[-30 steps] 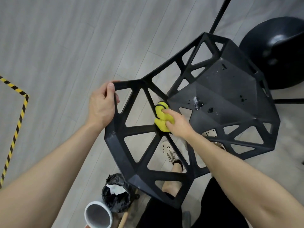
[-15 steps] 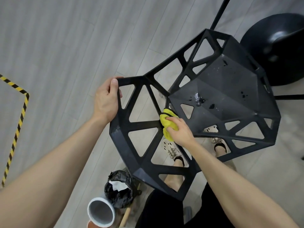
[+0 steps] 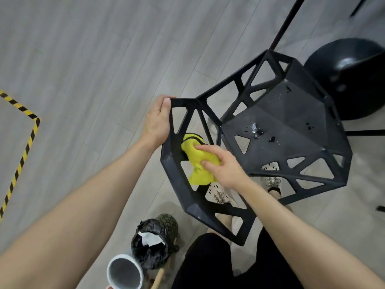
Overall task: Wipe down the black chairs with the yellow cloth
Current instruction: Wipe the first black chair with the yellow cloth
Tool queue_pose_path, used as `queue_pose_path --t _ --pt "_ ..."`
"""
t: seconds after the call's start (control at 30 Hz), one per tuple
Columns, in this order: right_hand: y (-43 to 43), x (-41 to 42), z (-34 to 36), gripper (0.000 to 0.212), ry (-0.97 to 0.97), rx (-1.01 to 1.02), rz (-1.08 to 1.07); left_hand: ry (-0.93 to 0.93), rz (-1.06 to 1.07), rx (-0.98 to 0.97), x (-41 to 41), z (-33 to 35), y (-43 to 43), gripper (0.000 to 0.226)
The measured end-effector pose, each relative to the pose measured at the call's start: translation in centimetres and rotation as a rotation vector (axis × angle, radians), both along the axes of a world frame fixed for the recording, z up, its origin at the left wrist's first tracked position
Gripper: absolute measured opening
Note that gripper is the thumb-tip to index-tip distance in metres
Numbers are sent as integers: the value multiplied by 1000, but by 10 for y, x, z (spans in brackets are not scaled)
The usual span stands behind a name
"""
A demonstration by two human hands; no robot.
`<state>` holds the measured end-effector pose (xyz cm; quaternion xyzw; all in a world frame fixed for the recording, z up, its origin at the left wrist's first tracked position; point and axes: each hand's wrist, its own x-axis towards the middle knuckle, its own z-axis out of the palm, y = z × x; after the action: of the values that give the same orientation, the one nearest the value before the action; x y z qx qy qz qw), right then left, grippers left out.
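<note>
A black chair (image 3: pixel 291 130) with a lattice backrest of triangular openings stands in front of me, its seat speckled with wet drops. My left hand (image 3: pixel 157 122) grips the top left corner of the backrest. My right hand (image 3: pixel 220 163) holds the bunched yellow cloth (image 3: pixel 196 161) and presses it against a backrest strut near the left side. Part of the cloth hangs down through an opening.
A second black round chair (image 3: pixel 350 76) stands at the right. A bin with a black bag (image 3: pixel 151 247) and a grey tube (image 3: pixel 125 272) sit on the floor near my legs. Yellow-black tape (image 3: pixel 23 147) marks the floor on the left.
My right hand has slid the yellow cloth left and down along the backrest struts, from near the seat's edge toward the left rim. My left hand keeps its grip on the corner.
</note>
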<state>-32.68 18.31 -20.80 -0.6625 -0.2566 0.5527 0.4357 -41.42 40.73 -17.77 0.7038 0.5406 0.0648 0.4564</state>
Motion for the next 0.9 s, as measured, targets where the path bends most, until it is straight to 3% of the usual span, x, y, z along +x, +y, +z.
queue_pose_path --t 0.1,0.17,0.27,0.37,0.53,0.77,0.9 --pt "-12 26 4 47 156 -187 -218 18 -1 -8 3 4 0 39" --pt "-20 32 4 46 375 -190 -341 35 15 -66 3 7 2 36" --pt "-21 41 3 54 588 -157 -340 22 72 -157 2 17 2 46" --pt "-6 55 5 55 603 -157 -257 14 168 -110 -19 38 -4 40" --pt "34 67 19 54 354 -141 -188 89 311 -70 -89 72 -70 29" --pt "116 67 32 61 -130 213 -31 -10 531 -98 -83 90 -140 49" --pt "108 34 36 60 -292 337 54 -21 561 -95 -80 94 -151 55"
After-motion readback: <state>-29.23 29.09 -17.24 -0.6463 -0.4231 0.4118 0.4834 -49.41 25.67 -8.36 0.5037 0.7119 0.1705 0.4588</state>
